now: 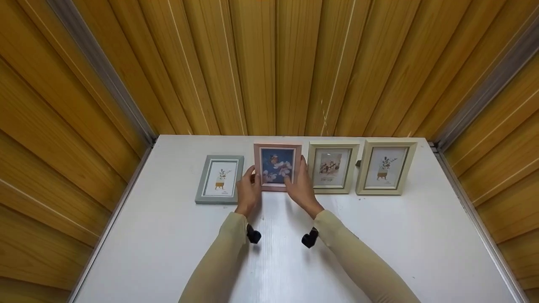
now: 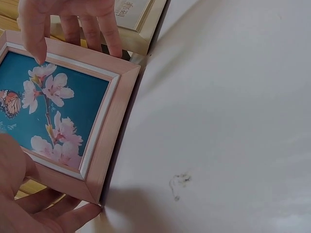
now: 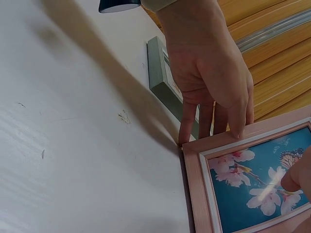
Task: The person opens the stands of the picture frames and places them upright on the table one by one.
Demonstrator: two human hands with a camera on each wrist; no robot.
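Room in front of pink frame (image 1: pixel 276 165); gray-green frame (image 1: pixel 220 179) obstructs left side, nearer cream frame (image 1: pixel 331 168) right.

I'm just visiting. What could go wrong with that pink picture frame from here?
The right hand overlaps the flower picture, so it might smudge the front. That hand is also close beside the nearer cream frame and could nudge it. The left hand grips the pink frame too; any support behind it is hidden, so it might tip if released.
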